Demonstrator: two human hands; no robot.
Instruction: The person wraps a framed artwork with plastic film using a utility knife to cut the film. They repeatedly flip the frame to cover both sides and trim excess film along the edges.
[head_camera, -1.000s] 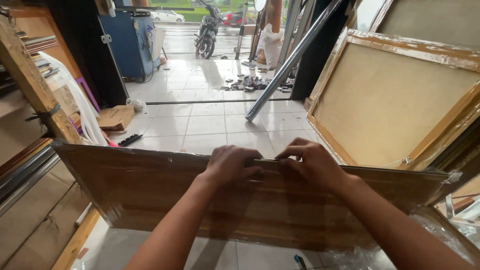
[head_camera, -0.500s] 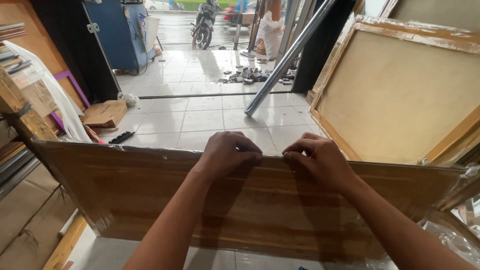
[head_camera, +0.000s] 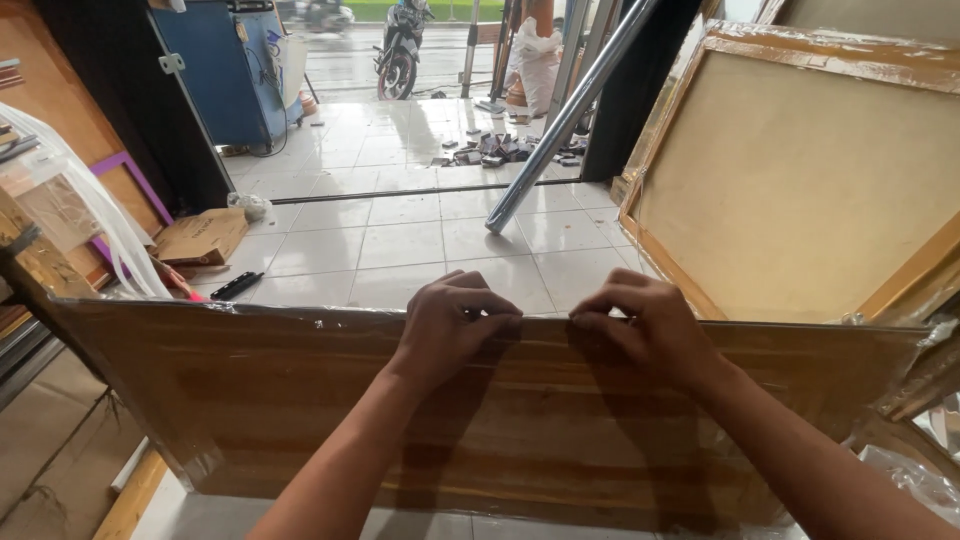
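The left hand (head_camera: 452, 325) curls closed over the top edge of a wooden board (head_camera: 300, 400) wrapped in clear film, standing upright under both hands. Just beside it, the right hand (head_camera: 640, 328) pinches the same edge. Right of that leans a framed canvas (head_camera: 800, 180).

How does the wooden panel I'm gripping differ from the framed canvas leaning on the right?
The wooden panel shows dark striped grain under shiny clear wrap; the framed canvas shows plain beige cloth inside a pale wooden frame. The panel stands level on its long edge with the left hand and right hand on its top edge; the canvas leans tilted, untouched. Both are flat and rectangular.
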